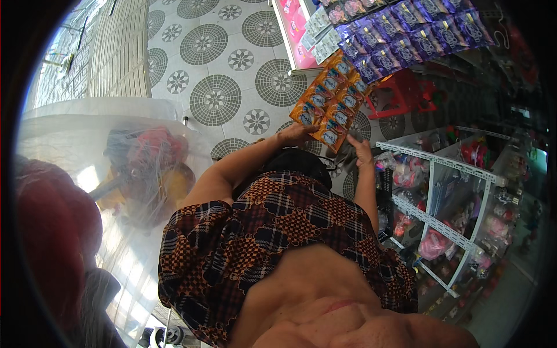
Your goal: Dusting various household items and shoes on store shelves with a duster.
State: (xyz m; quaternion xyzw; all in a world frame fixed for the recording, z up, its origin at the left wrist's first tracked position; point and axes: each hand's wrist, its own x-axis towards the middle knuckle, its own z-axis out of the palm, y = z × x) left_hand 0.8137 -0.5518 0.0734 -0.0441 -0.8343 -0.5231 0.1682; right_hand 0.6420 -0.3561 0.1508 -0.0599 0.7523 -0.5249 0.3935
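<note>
Orange strips of joined sachets (333, 102) hang from the upper right and reach down towards the person's body. My left hand (298, 134) is at the lower left edge of these strips, its fingers closed on that edge. Beside their lower right corner is my right hand (360, 150), with a finger pointing towards the sachets; whether it touches them cannot be told. Purple sachet strips (404, 37) hang just beyond, and small silvery-white packets (320, 37) hang to their left.
A metal rack (435, 209) with bagged goods stands at the right. A red plastic stool (394, 95) is behind the sachets. Clear plastic sheeting (143, 182) covers items at the left. A white-edged case (296, 43) with pink packs stands ahead on the patterned tile floor (215, 100).
</note>
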